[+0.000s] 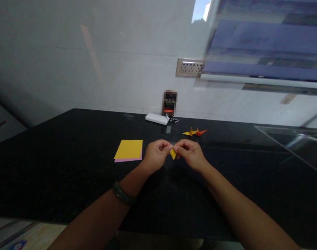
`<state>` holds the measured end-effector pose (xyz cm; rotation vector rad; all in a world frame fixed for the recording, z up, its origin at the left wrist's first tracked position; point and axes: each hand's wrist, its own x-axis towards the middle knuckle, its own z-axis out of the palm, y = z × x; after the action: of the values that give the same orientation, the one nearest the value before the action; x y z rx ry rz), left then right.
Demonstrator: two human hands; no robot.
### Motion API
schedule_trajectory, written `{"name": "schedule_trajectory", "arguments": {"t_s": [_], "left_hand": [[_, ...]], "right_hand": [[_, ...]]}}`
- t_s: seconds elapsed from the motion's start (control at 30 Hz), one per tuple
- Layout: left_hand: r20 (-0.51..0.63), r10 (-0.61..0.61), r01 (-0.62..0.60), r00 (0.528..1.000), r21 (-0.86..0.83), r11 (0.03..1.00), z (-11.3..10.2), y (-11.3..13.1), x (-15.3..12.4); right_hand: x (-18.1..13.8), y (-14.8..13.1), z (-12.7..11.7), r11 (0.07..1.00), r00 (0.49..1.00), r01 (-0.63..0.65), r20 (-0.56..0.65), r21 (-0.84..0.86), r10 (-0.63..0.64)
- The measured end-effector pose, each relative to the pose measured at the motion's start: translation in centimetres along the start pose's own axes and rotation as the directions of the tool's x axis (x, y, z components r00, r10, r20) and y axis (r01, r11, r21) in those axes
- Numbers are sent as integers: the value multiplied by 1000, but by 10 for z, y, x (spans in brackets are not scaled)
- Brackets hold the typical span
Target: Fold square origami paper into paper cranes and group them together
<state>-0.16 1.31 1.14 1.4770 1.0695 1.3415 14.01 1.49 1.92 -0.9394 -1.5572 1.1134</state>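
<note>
The folded piece (173, 153) and sheets (128, 149) look like matt paper, the countertop (69, 166) smooth, glossy stone.

Left hand (156, 156) and right hand (191, 154) pinch folded yellow paper (173, 153)!
Paper cranes (195, 132) sit farther off, right; square sheets (129, 149) lie left.

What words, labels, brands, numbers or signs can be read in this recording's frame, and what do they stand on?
No text is readable.
Dark pixelated object by the wall: too blurred to read.
Blue mark, bottom left: cut off and blurred.
White block: no legible lettering.
Yellow sheet and folded yellow paper: none seen.
</note>
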Motion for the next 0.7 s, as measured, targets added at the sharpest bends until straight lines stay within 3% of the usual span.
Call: {"name": "schedule_trajectory", "arguments": {"t_s": [0.17,0.37,0.57,0.7], "left_hand": [[-10,-7,6,1000,-81,997,1,0,1],[142,-132,154,981,-164,974,4,4,-3],[163,-41,41,986,2,999,2,-1,-3],[233,-17,0,972,72,997,1,-3,-3]], "right_hand": [[-1,4,2,998,995,50,-80,-38,-53],[1,5,1,996,985,92,-146,-20,-94],[1,2,3,998,999,-8,-38,63,10],[0,0,3,999,999,30,-35,39,-29]]}}
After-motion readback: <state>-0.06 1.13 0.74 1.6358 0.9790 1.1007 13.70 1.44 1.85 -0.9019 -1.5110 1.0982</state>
